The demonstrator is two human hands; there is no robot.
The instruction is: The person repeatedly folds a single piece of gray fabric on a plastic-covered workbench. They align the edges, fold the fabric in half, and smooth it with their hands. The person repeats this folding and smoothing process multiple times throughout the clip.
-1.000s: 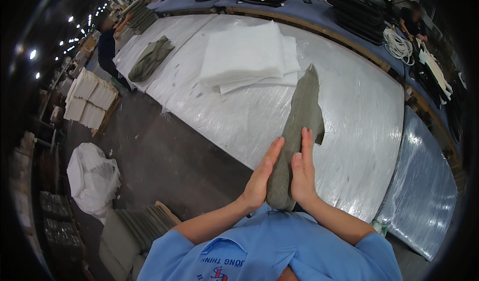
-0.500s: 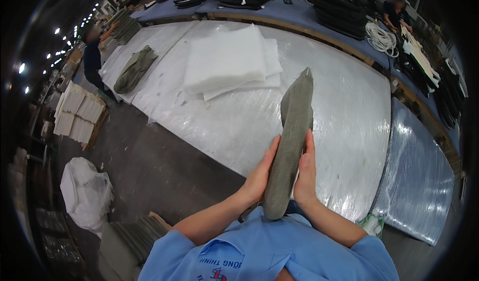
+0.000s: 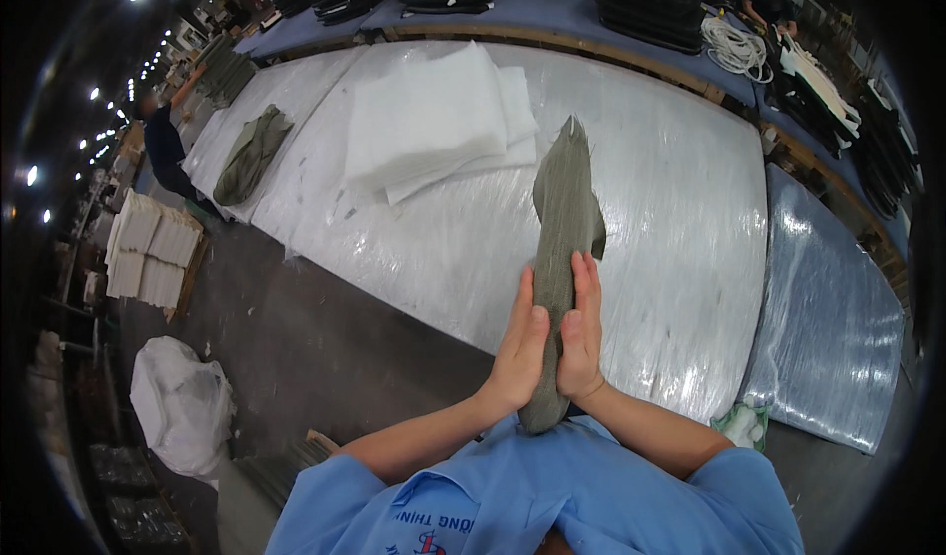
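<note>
An olive-green fabric cushion [image 3: 557, 279] stands on edge in front of my chest, its near end against my shirt and its pointed, frayed far end over the plastic-wrapped table. My left hand [image 3: 519, 348] presses flat on its left side. On its right side my right hand [image 3: 581, 333] presses with straight fingers, so the cushion is squeezed between my palms. A flap of its fabric sticks out to the right beyond my fingertips. On the table ahead lies a stack of white wadding sheets [image 3: 429, 112].
The wrapped table [image 3: 670, 250] fills the middle. A crumpled olive cover [image 3: 251, 156] lies at its far left, near a person in dark clothes [image 3: 163, 141]. Black pieces [image 3: 650, 3] and coiled white cord [image 3: 737, 48] sit on the blue bench behind. White bundles [image 3: 153, 245] stand left.
My hands have pressed closer together and the cushion between them looks thinner. Its far end has swung left. The whole view has shifted slightly.
</note>
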